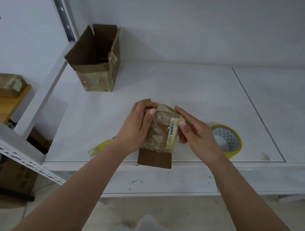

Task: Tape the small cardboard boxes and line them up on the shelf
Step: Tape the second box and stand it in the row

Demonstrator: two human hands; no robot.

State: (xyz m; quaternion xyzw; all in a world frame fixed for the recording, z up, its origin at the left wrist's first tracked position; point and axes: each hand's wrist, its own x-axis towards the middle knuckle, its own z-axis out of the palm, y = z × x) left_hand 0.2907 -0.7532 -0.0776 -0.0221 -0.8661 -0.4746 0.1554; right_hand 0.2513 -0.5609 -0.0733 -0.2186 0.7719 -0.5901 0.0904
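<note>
While your left hand [136, 124] grips the small box [159, 136] and your right hand [194, 133] presses tape flat with straight fingers, next set it beside the open box [97, 57] on the shelf [191, 85].

Both bare forearms reach forward over the front edge of the shelf [190, 93], converging toward its middle. The left hand [136, 126] curls round the left side of the small box [161, 134], thumb on its near face. The right hand [194, 133] lies against the right side, fingers [182, 113] nearly straight, thumb pressing the near face.
</note>
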